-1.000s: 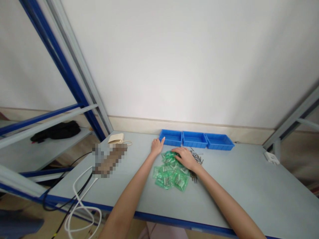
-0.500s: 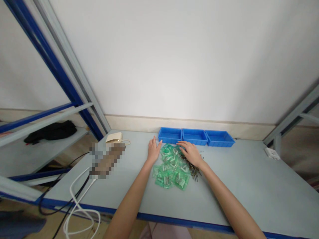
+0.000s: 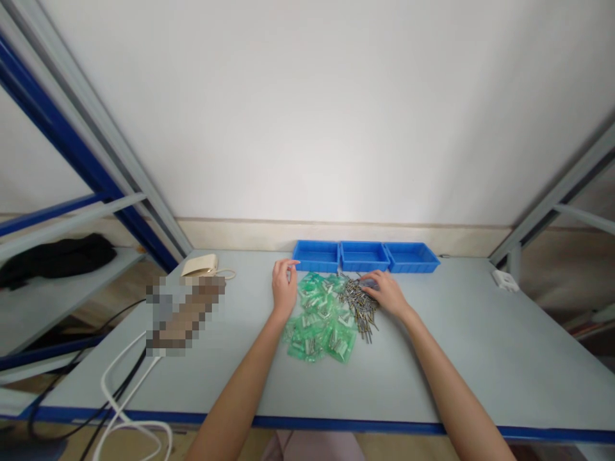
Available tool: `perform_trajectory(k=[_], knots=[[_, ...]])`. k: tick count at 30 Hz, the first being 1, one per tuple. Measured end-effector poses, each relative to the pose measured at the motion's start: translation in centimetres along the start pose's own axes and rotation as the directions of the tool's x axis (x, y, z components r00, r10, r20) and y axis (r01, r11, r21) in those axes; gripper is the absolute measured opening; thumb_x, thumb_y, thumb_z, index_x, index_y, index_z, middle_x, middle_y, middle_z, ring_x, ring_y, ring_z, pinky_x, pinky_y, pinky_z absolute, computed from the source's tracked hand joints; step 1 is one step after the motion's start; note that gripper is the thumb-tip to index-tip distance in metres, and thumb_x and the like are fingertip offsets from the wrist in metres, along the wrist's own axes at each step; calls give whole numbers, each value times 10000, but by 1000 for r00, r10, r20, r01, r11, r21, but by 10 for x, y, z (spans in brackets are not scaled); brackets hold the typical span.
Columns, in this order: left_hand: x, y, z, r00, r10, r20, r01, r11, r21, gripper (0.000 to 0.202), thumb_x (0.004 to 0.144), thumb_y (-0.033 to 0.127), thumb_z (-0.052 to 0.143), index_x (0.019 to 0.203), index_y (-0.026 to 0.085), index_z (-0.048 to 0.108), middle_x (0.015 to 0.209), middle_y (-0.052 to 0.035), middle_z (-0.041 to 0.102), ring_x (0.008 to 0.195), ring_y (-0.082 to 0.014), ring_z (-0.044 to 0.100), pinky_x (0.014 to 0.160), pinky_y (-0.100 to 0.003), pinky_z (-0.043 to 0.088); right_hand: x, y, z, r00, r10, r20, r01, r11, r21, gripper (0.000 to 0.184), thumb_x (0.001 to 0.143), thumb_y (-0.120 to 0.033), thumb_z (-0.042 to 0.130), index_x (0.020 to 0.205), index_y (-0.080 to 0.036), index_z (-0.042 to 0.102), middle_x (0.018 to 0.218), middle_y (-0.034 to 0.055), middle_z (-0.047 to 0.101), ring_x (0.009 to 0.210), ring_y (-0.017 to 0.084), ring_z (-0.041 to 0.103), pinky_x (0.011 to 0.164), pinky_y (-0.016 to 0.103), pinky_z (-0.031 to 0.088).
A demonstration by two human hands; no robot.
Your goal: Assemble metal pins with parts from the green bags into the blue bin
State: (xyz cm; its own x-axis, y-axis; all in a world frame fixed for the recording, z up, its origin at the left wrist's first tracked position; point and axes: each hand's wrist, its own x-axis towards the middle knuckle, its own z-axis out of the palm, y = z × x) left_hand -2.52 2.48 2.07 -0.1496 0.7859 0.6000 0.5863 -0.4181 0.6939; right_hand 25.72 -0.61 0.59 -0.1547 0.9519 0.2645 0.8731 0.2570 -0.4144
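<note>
A heap of small green plastic bags (image 3: 321, 319) lies in the middle of the grey table (image 3: 461, 358). A pile of dark metal pins (image 3: 358, 306) lies just right of the bags. My left hand (image 3: 284, 287) rests at the left edge of the bags, fingers loosely curled, holding nothing that I can see. My right hand (image 3: 387, 292) lies on the right side of the pin pile, fingers bent down onto the pins. Three blue trays (image 3: 364, 255) stand in a row behind both piles.
A cream-coloured device (image 3: 200, 264) with a cord sits at the back left, beside a blurred-out patch. White and black cables (image 3: 125, 390) hang off the left front edge. A white socket block (image 3: 505, 280) sits far right. Blue-grey rack posts flank the table; a black item lies on the left shelf.
My right hand slid right, off the green bags and onto the pin pile. My left hand moved slightly toward me and its fingers curled. The camera shifted, so everything sits further left.
</note>
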Motion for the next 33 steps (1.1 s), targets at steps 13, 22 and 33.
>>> perform_trajectory(k=[13,22,33], knots=[[-7,11,0,916,253,312,-300,948,111,270,921,256,356,972,212,618,984,-62,577,966,-199,529,912,-335,412,2,-11,3,996,-77,-53,59,960,-272,173,877,-249,513,815,-223,672,923,66,660,916,242,514,739,356,300],[8,-28,8,979,-187,84,195,976,-93,452,851,282,528,1287,217,426,1340,-97,461,1272,-229,407,1060,-397,338,1,-10,6,988,-87,-126,56,971,-232,207,905,-237,452,842,-225,649,865,47,685,864,223,547,753,343,297],[2,-53,22,969,-112,219,131,988,-76,606,768,278,634,1310,182,382,1233,-117,520,984,-206,587,952,-389,438,8,49,-12,667,262,-697,-218,964,154,282,886,-382,404,867,-174,595,1060,132,587,1045,257,476,911,409,323]])
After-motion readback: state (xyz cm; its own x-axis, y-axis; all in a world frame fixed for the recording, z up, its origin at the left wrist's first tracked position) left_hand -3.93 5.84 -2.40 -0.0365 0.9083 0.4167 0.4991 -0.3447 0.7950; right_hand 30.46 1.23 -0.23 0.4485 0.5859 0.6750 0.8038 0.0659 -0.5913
